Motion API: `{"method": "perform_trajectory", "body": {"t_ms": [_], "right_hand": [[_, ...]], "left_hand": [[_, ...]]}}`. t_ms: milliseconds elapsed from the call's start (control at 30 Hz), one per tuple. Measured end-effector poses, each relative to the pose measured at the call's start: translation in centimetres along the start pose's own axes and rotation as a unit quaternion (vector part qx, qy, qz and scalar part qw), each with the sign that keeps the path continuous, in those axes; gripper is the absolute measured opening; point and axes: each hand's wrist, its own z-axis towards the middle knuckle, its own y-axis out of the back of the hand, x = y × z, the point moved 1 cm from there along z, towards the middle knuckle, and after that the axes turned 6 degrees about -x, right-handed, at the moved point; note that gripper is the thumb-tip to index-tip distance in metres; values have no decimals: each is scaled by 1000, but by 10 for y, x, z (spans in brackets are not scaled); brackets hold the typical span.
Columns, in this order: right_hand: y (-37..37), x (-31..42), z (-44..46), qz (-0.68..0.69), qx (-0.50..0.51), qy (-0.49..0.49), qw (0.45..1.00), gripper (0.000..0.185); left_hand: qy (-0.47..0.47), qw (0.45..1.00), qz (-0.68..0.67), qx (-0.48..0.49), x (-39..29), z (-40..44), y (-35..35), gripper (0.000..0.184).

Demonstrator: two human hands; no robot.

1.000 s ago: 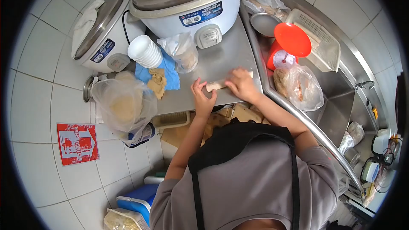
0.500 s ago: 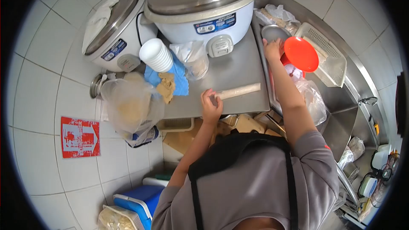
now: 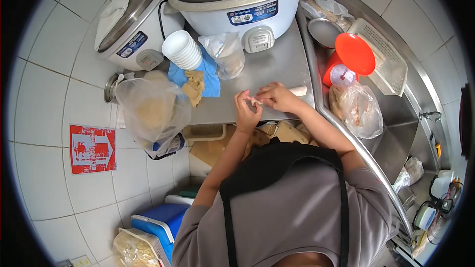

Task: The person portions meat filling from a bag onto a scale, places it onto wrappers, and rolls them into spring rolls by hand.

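A thin pale roll [image 3: 299, 91] lies on the steel counter near its front right edge. My left hand [image 3: 248, 110] has its fingers curled round the roll's left end. Over the roll, just to the right, my right hand [image 3: 276, 97] presses its fingertips together at that same end and covers the middle part. The roll's right end sticks out past my right hand. Left of my hands are a blue cloth [image 3: 211, 76], a crumpled brown cloth [image 3: 194, 88], stacked white cups [image 3: 182, 51] and a clear plastic bag [image 3: 225, 57].
Two rice cookers [image 3: 242, 12] stand at the back. A large plastic bag [image 3: 151, 109] sits at the left edge. Beyond the counter's raised rim, the sink area holds a metal bowl [image 3: 325, 32], a red scale [image 3: 355, 54], a white basket [image 3: 383, 57] and a bagged item [image 3: 363, 111].
My right hand, which was at the metal bowl half a second ago, has come back to the roll beside my left hand. The view has shifted slightly.
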Motion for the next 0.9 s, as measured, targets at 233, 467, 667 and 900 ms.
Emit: {"method": "perform_trajectory", "body": {"t_ms": [233,467,667,900], "right_hand": [[-4,2,-7,-132,-37,-95,986,24],[-19,10,-24,-176,-69,30,982,31],[29,5,-72,-252,-147,-12,956,27],[37,-20,-48,-287,-141,-88,944,18]], "left_hand": [[-13,1000,6,8,4,-3,1,57],[5,1000,-20,18,-4,0,4,57],[11,999,29,-8,-9,3,7,46],[-133,980,76,129,-18,-1,8,27]]}}
